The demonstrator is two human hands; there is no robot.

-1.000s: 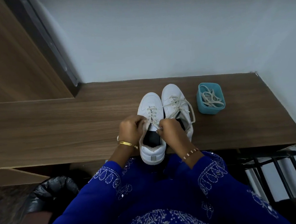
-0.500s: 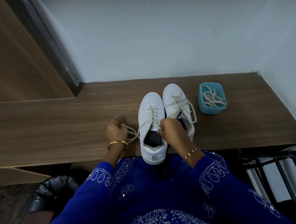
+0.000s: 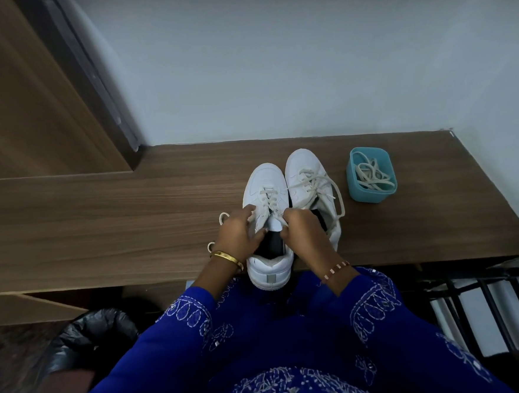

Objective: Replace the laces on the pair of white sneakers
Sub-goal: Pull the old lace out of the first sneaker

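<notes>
Two leather sneakers point(image 3: 282, 191) | left hand point(image 3: 239, 237) flat on upper | right hand point(image 3: 303, 233) pinching lace point(image 3: 279, 218)

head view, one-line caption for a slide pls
Both hands work the lace of the left white sneaker on a wooden bench, spare laces waiting.

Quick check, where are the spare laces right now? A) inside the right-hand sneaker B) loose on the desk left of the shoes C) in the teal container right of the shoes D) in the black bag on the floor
C: a tangle of spare laces lies inside the teal container, which stands on the wooden desk just right of the pair of white sneakers.
</notes>
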